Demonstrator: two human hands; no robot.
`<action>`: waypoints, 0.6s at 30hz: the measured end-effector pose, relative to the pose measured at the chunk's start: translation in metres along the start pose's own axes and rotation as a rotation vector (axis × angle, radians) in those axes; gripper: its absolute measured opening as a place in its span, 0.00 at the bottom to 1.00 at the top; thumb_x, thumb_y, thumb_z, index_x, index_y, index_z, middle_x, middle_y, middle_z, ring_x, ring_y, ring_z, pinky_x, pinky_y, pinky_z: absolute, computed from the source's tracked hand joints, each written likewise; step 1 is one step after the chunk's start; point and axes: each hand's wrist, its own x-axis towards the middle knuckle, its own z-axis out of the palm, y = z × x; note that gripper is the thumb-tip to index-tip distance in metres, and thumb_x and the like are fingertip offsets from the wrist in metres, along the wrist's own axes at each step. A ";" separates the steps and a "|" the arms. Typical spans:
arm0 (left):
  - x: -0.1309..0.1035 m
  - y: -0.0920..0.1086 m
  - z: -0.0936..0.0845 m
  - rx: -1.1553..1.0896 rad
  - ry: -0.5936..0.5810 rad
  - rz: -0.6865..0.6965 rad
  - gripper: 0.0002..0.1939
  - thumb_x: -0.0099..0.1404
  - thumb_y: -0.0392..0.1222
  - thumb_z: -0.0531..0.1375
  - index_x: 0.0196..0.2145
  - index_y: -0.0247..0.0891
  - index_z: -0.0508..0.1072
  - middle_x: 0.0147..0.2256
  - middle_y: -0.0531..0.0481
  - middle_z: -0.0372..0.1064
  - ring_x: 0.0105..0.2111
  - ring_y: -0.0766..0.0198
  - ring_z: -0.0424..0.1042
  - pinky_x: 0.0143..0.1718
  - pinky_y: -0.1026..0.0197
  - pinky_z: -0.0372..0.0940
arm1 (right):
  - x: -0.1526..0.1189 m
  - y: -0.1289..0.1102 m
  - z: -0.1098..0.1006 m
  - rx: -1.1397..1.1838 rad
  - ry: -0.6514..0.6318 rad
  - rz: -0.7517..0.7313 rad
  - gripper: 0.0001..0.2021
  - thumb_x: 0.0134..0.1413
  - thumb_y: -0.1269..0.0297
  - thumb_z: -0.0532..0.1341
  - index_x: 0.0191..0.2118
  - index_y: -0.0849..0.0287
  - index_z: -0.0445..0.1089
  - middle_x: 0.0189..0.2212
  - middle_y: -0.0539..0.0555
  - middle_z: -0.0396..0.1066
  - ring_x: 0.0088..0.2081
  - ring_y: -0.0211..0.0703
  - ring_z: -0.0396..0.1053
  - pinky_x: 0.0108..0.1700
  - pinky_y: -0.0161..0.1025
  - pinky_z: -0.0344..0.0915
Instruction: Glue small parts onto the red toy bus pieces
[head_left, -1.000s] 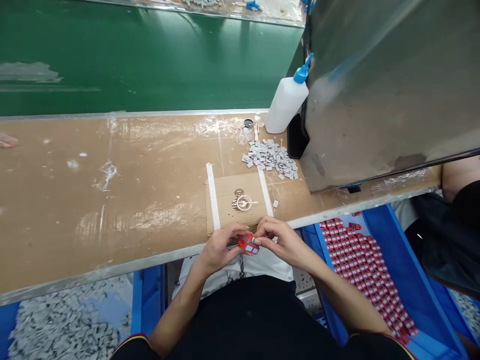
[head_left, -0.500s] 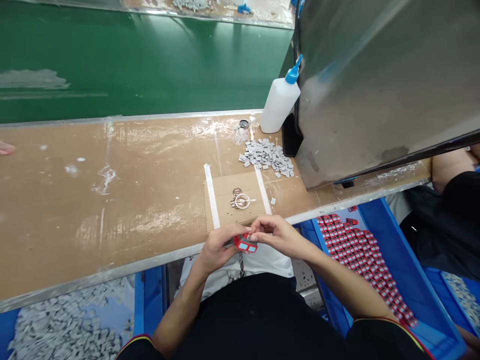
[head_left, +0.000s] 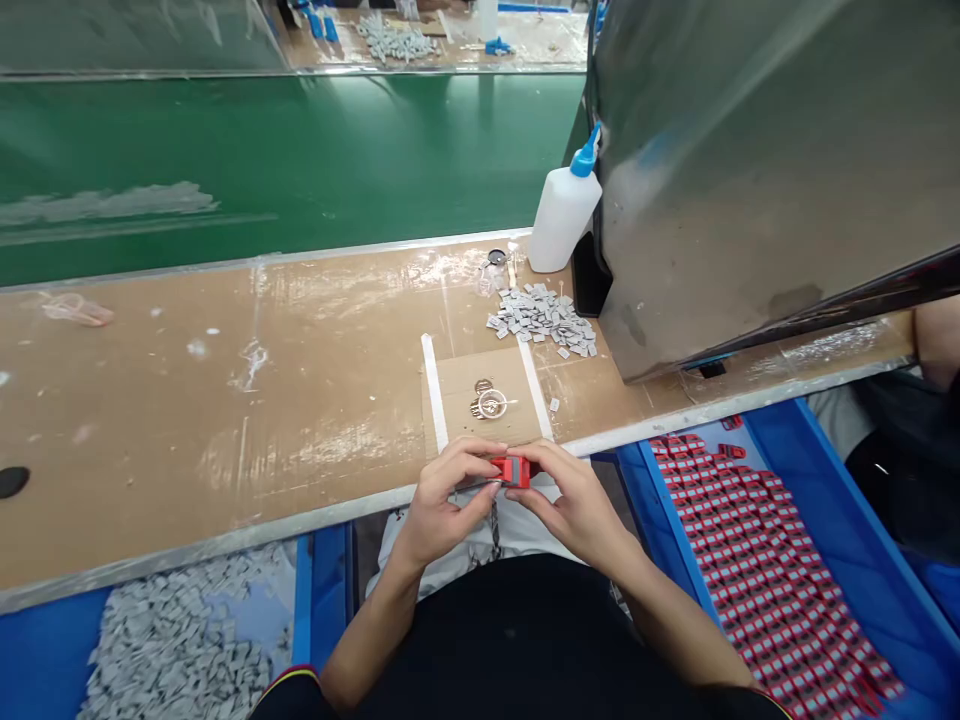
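Note:
Just past the table's front edge, a small red toy car (head_left: 517,471) with a grey panel on its top side is held between my two hands. My left hand (head_left: 448,498) pinches its left end between thumb and fingers. The fingers and thumb of my right hand (head_left: 574,500) close round its right end. Beyond the hands, a small clear cup (head_left: 493,404) with a white stick across it rests on a cardboard sheet (head_left: 457,385) taped to the table. Loose grey pieces (head_left: 544,318) lie heaped behind the sheet.
A white squeeze bottle (head_left: 564,220) with a blue nozzle stands beside a large dark panel (head_left: 750,180) on the right. Below the table, a blue bin (head_left: 847,510) holds rows of red toy cars, and grey pieces (head_left: 195,640) fill one at left. A green belt (head_left: 337,160) runs behind.
The toy car has turned so its grey-panelled side faces up. My right hand has moved from fingering its top to gripping its right end. The view has shifted slightly left.

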 end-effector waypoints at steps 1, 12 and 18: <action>0.000 0.001 0.000 0.005 0.010 -0.002 0.05 0.67 0.31 0.62 0.37 0.39 0.76 0.44 0.41 0.79 0.45 0.56 0.79 0.41 0.57 0.73 | 0.000 -0.001 0.000 -0.011 0.001 -0.008 0.12 0.65 0.67 0.64 0.53 0.54 0.71 0.40 0.55 0.75 0.40 0.45 0.74 0.43 0.40 0.73; 0.000 0.006 0.001 -0.028 -0.027 -0.056 0.08 0.66 0.30 0.63 0.40 0.40 0.75 0.43 0.44 0.76 0.45 0.57 0.77 0.45 0.57 0.73 | -0.007 0.014 0.020 0.291 0.104 0.055 0.11 0.62 0.61 0.67 0.49 0.54 0.74 0.40 0.55 0.76 0.41 0.45 0.75 0.44 0.40 0.73; 0.000 0.001 0.005 -0.021 -0.045 -0.170 0.15 0.69 0.39 0.64 0.53 0.40 0.75 0.48 0.41 0.76 0.47 0.54 0.77 0.48 0.55 0.74 | -0.010 0.023 0.026 0.642 0.118 0.294 0.21 0.56 0.48 0.70 0.51 0.54 0.74 0.41 0.55 0.78 0.42 0.47 0.78 0.48 0.45 0.76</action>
